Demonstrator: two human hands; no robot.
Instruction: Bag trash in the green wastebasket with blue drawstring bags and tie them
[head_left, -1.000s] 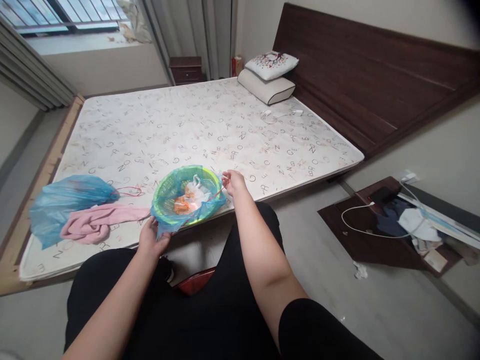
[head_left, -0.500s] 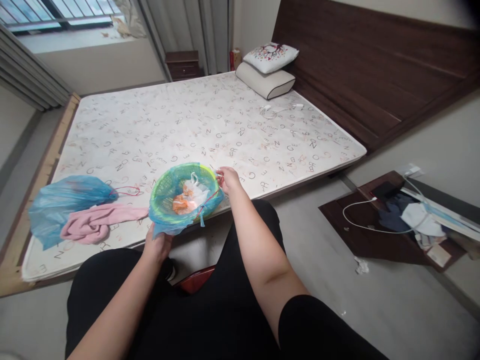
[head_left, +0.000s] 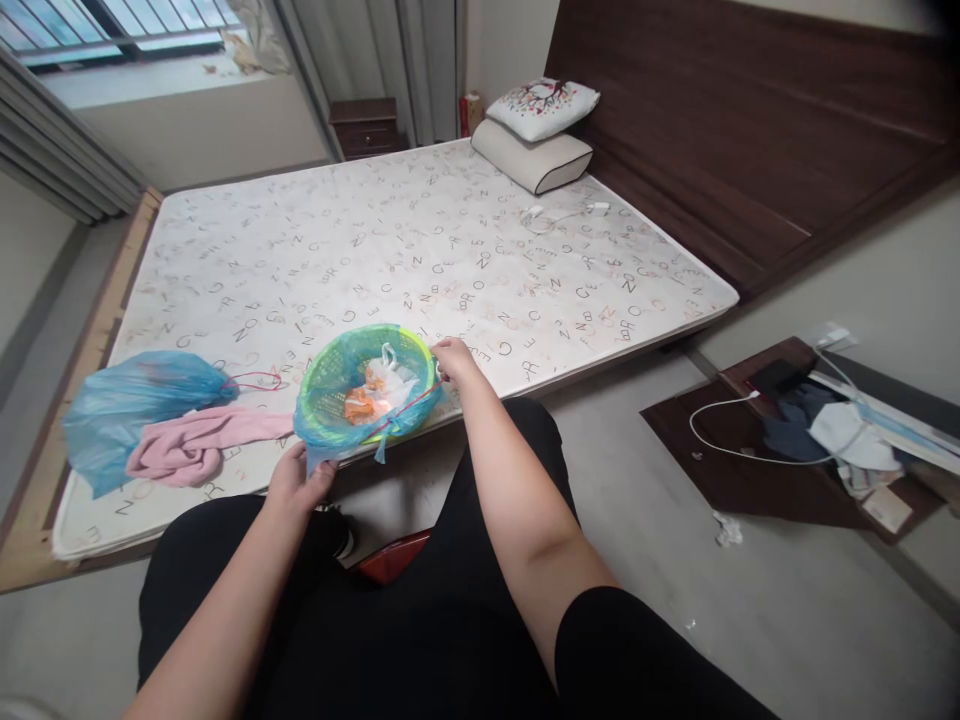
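Observation:
A green plastic basket stands at the near edge of the mattress, lined with a blue drawstring garbage bag. Inside the bag lie a crumpled white plastic bag and an orange wrapper. My left hand is closed on the garbage bag's loose edge at the basket's near left. At the right rim, my right hand pinches the bag's edge, close to the end of its red drawstring; the fingertips are partly hidden.
Left of the basket, a full blue bag and a pink cloth lie on the mattress. Two pillows are stacked by the headboard. At right, a dark nightstand carries cloths and a white cable.
My left hand has moved a little left, drawing the bag's edge with it. The red drawstring now stretches further along the basket's near rim. My right hand has barely moved.

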